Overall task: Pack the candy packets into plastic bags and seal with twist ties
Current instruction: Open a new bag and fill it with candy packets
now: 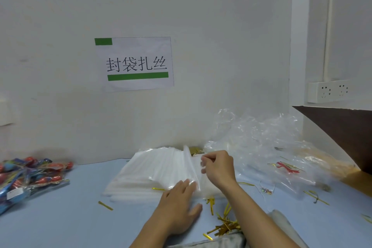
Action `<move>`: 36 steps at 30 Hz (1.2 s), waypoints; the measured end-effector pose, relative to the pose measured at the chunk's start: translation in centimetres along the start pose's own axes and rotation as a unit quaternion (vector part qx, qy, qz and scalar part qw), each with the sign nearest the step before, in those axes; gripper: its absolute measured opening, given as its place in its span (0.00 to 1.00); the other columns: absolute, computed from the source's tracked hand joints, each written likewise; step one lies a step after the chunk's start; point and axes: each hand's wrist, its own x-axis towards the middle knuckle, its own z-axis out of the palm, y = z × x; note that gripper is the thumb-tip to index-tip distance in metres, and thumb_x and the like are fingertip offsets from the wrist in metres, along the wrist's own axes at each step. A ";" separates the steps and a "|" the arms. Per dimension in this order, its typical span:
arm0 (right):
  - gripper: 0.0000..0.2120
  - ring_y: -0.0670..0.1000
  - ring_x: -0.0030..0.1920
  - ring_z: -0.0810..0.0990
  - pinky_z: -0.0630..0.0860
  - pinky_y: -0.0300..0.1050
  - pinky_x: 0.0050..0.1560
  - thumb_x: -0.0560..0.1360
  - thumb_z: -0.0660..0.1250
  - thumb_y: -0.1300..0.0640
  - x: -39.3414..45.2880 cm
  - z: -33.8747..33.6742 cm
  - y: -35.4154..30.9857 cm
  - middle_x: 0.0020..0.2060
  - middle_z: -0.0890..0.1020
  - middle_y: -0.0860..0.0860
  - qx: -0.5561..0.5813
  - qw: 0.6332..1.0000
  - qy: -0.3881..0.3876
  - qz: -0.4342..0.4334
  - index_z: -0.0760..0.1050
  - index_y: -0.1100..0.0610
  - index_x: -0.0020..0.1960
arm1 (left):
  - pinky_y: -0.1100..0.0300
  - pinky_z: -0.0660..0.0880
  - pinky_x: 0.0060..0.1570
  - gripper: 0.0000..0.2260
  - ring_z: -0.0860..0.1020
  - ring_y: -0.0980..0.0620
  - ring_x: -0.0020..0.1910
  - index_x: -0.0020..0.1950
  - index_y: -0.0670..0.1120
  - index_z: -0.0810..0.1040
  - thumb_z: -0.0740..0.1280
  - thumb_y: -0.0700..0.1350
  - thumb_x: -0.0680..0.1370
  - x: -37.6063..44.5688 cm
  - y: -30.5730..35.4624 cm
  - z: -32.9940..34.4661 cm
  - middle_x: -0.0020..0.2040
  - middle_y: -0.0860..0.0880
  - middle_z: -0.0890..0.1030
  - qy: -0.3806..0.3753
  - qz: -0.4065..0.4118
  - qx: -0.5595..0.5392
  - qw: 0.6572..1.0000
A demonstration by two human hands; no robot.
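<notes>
A stack of flat clear plastic bags (153,169) lies in the middle of the blue table. My left hand (179,201) presses flat on the stack's near right corner, fingers straight. My right hand (217,167) pinches the right edge of the top bag and lifts it into a raised fold. Colourful candy packets (30,177) are piled at the left edge of the table. Gold twist ties (225,225) lie scattered near my forearms.
Crumpled clear plastic wrapping (261,143) heaps at the right, against the wall. A brown desk edge (342,133) rises at the far right below a wall socket (330,90). A paper sign (134,64) hangs on the wall. Loose ties (316,197) dot the right side.
</notes>
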 end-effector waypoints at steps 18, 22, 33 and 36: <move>0.09 0.50 0.42 0.88 0.82 0.38 0.42 0.79 0.68 0.65 -1.2 -4.7 -10.0 0.39 0.87 0.50 0.385 0.874 0.151 -0.256 0.84 0.54 0.48 | 0.61 0.54 0.75 0.38 0.56 0.54 0.78 0.81 0.47 0.52 0.68 0.57 0.78 -0.6 0.2 -0.8 0.80 0.53 0.56 0.100 -0.054 -0.215 0.970; 0.06 0.50 0.44 0.87 0.83 0.40 0.44 0.79 0.69 0.65 -1.4 -2.6 -7.1 0.39 0.87 0.51 0.363 0.916 0.093 -0.144 0.83 0.57 0.50 | 0.54 0.55 0.77 0.56 0.53 0.60 0.76 0.80 0.55 0.48 0.75 0.68 0.62 -1.2 0.6 -2.7 0.73 0.63 0.55 0.152 -0.051 -0.314 0.936; 0.08 0.45 0.52 0.84 0.77 0.35 0.50 0.80 0.67 0.59 -3.8 0.7 -6.8 0.49 0.86 0.49 0.268 0.945 -0.069 -0.174 0.82 0.50 0.55 | 0.60 0.78 0.38 0.06 0.83 0.50 0.35 0.45 0.41 0.80 0.67 0.39 0.80 -1.7 -2.2 -6.5 0.33 0.48 0.84 0.429 -0.143 -0.608 0.652; 0.08 0.47 0.52 0.81 0.73 0.36 0.51 0.79 0.66 0.56 -2.5 0.1 -4.8 0.53 0.83 0.48 0.130 0.988 0.012 -0.083 0.80 0.51 0.57 | 0.57 0.76 0.41 0.15 0.75 0.55 0.28 0.35 0.41 0.78 0.69 0.45 0.80 -1.9 -3.1 -6.9 0.25 0.50 0.76 0.420 -0.177 -0.652 0.605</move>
